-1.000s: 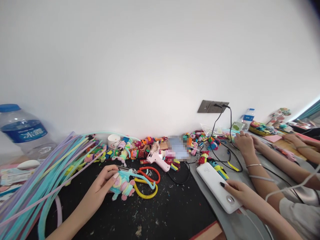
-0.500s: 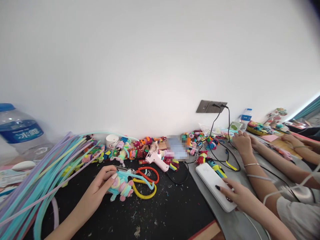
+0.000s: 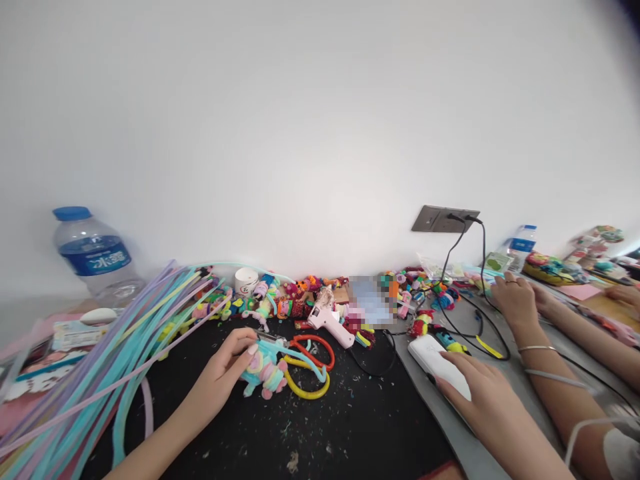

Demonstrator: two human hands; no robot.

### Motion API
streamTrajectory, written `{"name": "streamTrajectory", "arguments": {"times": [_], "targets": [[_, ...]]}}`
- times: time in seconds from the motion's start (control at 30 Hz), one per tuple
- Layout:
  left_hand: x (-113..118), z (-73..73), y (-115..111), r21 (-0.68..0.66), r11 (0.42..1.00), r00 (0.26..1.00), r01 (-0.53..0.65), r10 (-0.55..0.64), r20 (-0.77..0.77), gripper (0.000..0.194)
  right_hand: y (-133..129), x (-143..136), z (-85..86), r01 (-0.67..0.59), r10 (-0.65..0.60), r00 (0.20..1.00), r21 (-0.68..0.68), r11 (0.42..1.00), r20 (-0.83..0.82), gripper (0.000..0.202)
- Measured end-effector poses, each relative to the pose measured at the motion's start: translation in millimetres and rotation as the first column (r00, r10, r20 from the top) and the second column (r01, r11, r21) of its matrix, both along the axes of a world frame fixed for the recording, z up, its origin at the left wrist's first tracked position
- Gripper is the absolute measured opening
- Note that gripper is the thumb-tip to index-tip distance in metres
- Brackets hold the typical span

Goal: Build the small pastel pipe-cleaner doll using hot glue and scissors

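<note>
Your right hand has slid farther over the white power bank, so it hides more of it than before. Your left hand has stayed at the soft toy. Your whole view has turned a bit too.

Your left fingers are bent and closed, with the thumb pressing the toy. Your right fingers are a little apart on top of the power bank, but you cannot tell if they squeeze it. It lies on the gray mat, with its long side slanting from far left to near right, back under your right hand.

Your toy is over the black mat, well apart from your right hand. Your left hand is much nearer to the scissors. Their 2 loops sit just right of the toy, and a blue fuzzy strip bends over them.
</note>
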State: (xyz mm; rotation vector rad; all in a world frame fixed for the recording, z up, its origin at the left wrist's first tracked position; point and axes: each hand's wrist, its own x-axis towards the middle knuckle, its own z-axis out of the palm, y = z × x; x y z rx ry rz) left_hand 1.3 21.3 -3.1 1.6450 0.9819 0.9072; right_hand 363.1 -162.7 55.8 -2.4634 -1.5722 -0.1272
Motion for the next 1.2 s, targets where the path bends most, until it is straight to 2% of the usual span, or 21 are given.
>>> {"name": "streamTrajectory", "arguments": {"times": [0.07,0.17,0.27,0.4,0.53,0.77,1.0,1.2], "targets": [[0.6,1.1,-1.0,0.024,1.000,1.000,0.015,-0.015,-0.011,0.018,20.0,-34.1,10.6,-0.137,0.153,0.974,0.105,0.985,-0.165,0.032],[0.8,1.5,-1.8,0.023,0.999,1.000,0.029,-0.029,-0.007,0.019,54.8,-90.8,12.4,-0.367,0.426,0.847,0.232,0.901,-0.317,0.026],[0.7,1.4,-1.2,0.027,0.999,1.000,0.017,-0.017,0.008,0.020,90.4,-138.8,-0.5,-0.545,0.610,0.728,0.275,0.792,-0.312,0.026],[0.5,4.1,0.0,0.001,1.000,0.999,-0.019,0.019,0.040,0.020,128.6,-172.8,-21.5,-0.596,0.650,0.743,0.286,0.751,-0.158,0.020],[0.5,7.7,0.6,-0.090,0.994,0.994,-0.063,0.071,0.088,0.019,145.5,-174.0,-34.9,-0.574,0.658,0.736,0.371,0.730,-0.158,0.019],[1.3,8.0,1.4,-0.206,0.977,0.983,-0.048,0.083,0.166,0.020,142.8,-161.5,-51.5,-0.528,0.736,0.632,0.561,0.638,-0.242,0.017],[1.9,11.6,-0.7,-0.247,0.969,0.976,-0.024,0.076,0.204,0.020,141.4,-163.9,-55.5,-0.517,0.755,0.604,0.594,0.616,-0.258,0.016],[1.9,7.8,0.3,-0.246,0.969,0.976,-0.025,0.077,0.203,0.022,140.9,-163.8,-57.0,-0.537,0.767,0.594,0.591,0.602,-0.243,0.016]]}}
